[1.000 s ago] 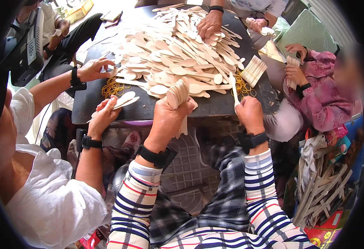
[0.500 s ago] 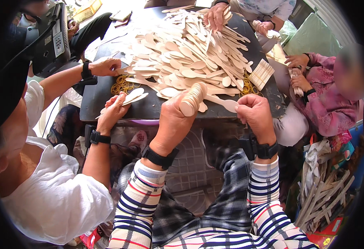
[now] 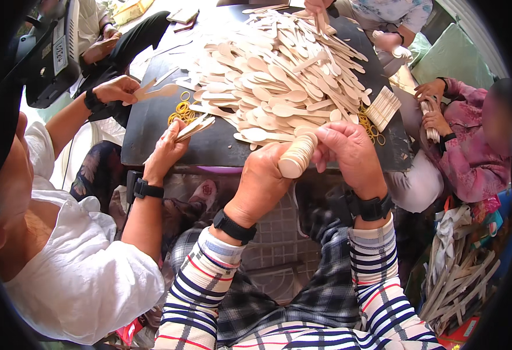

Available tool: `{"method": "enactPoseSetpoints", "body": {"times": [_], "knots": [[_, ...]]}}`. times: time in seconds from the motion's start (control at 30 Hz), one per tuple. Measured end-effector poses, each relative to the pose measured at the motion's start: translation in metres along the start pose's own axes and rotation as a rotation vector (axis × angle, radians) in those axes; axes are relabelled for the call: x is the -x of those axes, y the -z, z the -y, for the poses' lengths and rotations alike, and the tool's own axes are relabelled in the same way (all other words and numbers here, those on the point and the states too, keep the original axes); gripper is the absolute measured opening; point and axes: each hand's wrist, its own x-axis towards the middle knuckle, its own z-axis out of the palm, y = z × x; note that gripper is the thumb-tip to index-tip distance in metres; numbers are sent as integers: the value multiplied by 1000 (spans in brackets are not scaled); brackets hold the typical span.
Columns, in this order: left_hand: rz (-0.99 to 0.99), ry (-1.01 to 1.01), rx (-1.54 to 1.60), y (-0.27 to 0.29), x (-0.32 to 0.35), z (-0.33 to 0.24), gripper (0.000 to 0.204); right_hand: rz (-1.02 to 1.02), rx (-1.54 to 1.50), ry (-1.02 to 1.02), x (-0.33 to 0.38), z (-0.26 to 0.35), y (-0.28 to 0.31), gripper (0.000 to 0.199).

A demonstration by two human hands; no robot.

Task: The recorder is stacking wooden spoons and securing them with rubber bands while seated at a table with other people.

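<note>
My left hand is closed around a stack of pale wooden spoons, their rounded ends lined up toward me. At the stack's upper right, my right hand is pinched with thumb and fingers against the topmost spoon. The fingers partly hide that spoon, and the handles are hidden too. Just beyond both hands spreads a large heap of loose wooden spoons on a dark table. Yellow rubber bands lie at the heap's left, with more near its right edge.
On my left, a co-worker in white holds spoons in the left hand and right hand. A flat bundle of sticks lies at the table's right. A co-worker in pink grips a bundle. Wood scraps fill the lower right.
My right hand has moved left, bringing a single spoon to the stack in my left hand. The left co-worker's far hand has drawn back from the heap with a spoon.
</note>
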Motion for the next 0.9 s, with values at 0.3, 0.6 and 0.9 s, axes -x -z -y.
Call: {"method": "enactPoseSetpoints", "body": {"times": [0.3, 0.6, 0.9], "knots": [[-323, 523, 658, 36, 4, 31, 21, -309, 731, 157, -20, -61, 25, 15], [-176, 674, 733, 28, 8, 33, 15, -417, 1214, 296, -30, -72, 21, 11], [-54, 894, 990, -9, 12, 42, 21, -407, 1309, 202, -41, -81, 22, 7]]}}
